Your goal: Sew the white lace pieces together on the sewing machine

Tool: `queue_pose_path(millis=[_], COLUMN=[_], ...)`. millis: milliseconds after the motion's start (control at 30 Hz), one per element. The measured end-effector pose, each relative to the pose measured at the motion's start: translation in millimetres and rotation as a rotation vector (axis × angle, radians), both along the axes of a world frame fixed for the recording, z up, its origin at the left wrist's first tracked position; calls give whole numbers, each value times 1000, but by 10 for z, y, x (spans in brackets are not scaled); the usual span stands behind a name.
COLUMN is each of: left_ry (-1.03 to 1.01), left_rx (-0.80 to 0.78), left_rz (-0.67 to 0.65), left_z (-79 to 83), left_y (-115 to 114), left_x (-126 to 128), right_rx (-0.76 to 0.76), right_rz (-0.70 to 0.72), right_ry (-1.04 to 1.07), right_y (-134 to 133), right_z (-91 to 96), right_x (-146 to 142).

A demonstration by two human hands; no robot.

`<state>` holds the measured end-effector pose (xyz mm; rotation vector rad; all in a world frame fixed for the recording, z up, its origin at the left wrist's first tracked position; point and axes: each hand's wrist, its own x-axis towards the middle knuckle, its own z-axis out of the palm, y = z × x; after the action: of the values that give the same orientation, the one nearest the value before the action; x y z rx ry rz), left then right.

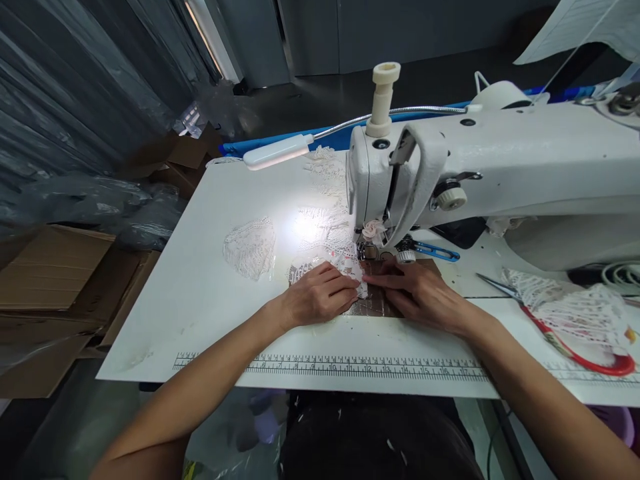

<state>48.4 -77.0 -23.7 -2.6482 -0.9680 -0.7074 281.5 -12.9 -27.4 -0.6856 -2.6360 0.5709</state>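
Observation:
A piece of white lace (356, 268) lies at the needle area of a white sewing machine (373, 180). My left hand (320, 293) is closed over the lace's near edge, its fingers bunched and curled down on it. From the right, my right hand (425, 293) reaches in with fingers stretched out over the brown machine bed plate (373, 307). Its index fingertip touches the right edge of the lace; the thumb is lower, over the plate. The presser foot (361, 251) is partly hidden by the machine head and a small pink fabric flower (373, 230).
More lace (325, 173) trails behind the needle; a separate lace piece (250, 248) lies left. A lit lamp (277, 152) hangs above. Blue-handled thread snips (435, 251) lie right of the needle, red-handled scissors (537, 317) farther right beside gathered lace (575, 307). Cardboard boxes (55, 267) stand left.

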Motion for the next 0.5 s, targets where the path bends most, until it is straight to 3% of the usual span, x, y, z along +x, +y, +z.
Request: queue_pose_path(millis=[200, 333, 500], left_ry=[-94, -158, -22], left_rx=[-18, -24, -96], left_rz=[6, 89, 154], left_z=[19, 32, 7], left_y=[13, 49, 61], left_x=[-18, -75, -142], right_rx=[101, 160, 166], right_rz=[42, 35, 30], right_ry=[-21, -12, -16], right_y=[-48, -72, -100], right_z=[-1, -11, -42], right_x=[-32, -49, -40])
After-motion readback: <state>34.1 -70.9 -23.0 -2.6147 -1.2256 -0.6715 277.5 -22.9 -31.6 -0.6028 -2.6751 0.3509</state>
